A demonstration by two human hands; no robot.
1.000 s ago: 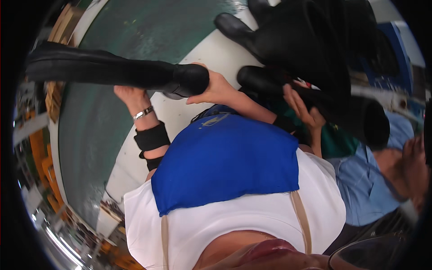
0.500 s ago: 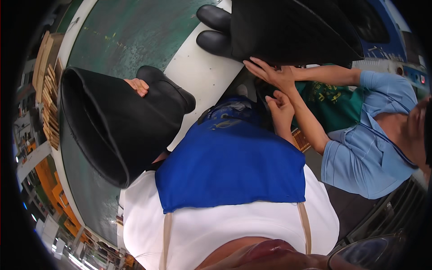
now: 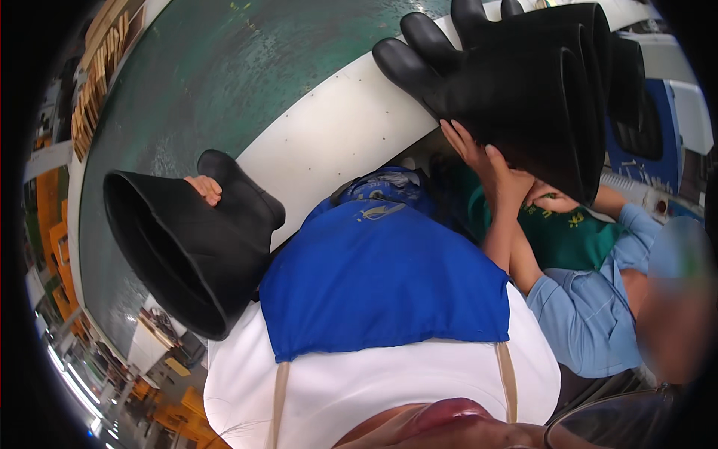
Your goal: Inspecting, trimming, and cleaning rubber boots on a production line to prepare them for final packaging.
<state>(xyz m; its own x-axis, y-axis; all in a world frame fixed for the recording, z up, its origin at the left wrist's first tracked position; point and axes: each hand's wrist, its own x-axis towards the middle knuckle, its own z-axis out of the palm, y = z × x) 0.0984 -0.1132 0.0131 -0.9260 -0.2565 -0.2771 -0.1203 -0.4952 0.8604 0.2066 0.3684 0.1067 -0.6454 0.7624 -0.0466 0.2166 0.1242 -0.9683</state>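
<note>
The left hand (image 3: 203, 191) was bent firmly over a black boot (image 3: 235, 217), with only its fingers showing across the shaft. The boot was at the person's left, over the edge of the green surface (image 3: 179, 97), its wide mouth turned to the lower left and its toe pointing up. Its shaft stood in front of the rest of that hand and the forearm.

The right hand (image 3: 502, 172) was up by the near side of more boots (image 3: 516, 97); a co-worker's forearm (image 3: 526, 263) crossed just beside it and skin overlapped skin, so how far its fingers were open, or whether it gripped anything, could not be told. Those boots lay side by side, toes to the upper left over the white ledge (image 3: 321, 123), mouths to the right. They blocked the view of the ledge behind them.

The co-worker, in a pale blue shirt (image 3: 598, 322) and green apron (image 3: 568, 239), was close at the right, with another hand (image 3: 550, 198) under the boots. The person's blue apron (image 3: 381, 284) bulged between the two arms. Wood strips (image 3: 101, 82) and orange frames (image 3: 54, 224) stood beyond the green surface at the left, and a blue box (image 3: 651, 150) behind the boots at the right.
</note>
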